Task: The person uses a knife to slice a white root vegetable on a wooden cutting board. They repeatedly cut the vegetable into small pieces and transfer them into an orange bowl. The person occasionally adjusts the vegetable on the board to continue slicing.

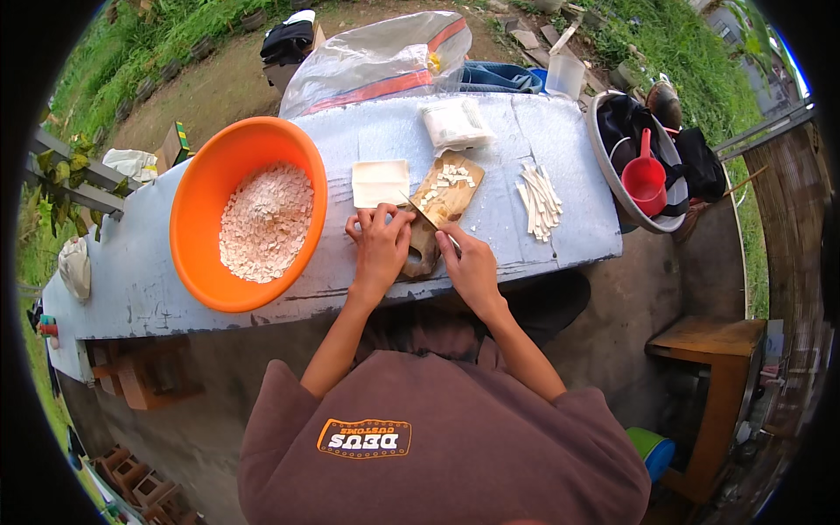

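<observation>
My right hand (471, 266) grips a knife (425, 215) by its handle. The thin blade slants up and left across a wooden cutting board (454, 205). Curled beside the blade, my left hand (380, 246) has its fingertips at the board's left edge; whatever may be under them is hidden. Small white cut pieces (455, 174) lie on the far half of the board. Just beyond my left hand is a flat, creamy white sheet or stack of sheets (380, 182). To the right of the board, a pile of thin white strips (539, 202) rests on the table.
A large orange basin (190, 216) on the left holds a heap of small white pieces (266, 226). Behind the board sits a plastic-wrapped white packet (456, 123). At the table's (315, 289) right end, a grey tub (597, 141) contains a red dipper (644, 180) and dark cloth.
</observation>
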`<state>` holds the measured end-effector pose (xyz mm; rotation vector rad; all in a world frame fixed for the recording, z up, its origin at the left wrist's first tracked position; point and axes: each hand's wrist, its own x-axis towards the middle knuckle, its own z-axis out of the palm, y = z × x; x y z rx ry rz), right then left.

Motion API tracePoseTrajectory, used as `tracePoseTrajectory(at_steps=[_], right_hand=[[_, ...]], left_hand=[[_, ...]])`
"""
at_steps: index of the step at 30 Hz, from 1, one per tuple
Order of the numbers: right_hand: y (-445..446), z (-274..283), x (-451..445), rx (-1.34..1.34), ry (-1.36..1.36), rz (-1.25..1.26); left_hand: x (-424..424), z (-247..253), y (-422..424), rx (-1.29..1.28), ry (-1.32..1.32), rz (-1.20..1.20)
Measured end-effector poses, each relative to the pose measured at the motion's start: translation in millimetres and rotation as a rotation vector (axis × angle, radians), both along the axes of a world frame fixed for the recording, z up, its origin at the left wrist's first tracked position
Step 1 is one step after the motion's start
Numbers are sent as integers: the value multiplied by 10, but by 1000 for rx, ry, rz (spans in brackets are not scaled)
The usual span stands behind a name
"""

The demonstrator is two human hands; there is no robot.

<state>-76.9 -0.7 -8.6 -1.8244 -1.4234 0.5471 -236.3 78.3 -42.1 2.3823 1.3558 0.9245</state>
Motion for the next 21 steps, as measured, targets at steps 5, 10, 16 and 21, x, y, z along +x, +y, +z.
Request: tracePoseTrajectory(at_steps=[5, 10, 16, 21], right_hand=[[161, 13, -29, -22, 9, 16], [-40, 49, -48, -40, 28, 3], [121, -50, -91, 32, 30, 14], [-60, -12, -89, -28, 72, 23]], left_hand=[[6, -49, 9, -9, -48, 38], [25, -67, -4, -24, -78, 78], [23, -71, -15, -69, -59, 132], [41, -77, -30, -74, -103, 161]])
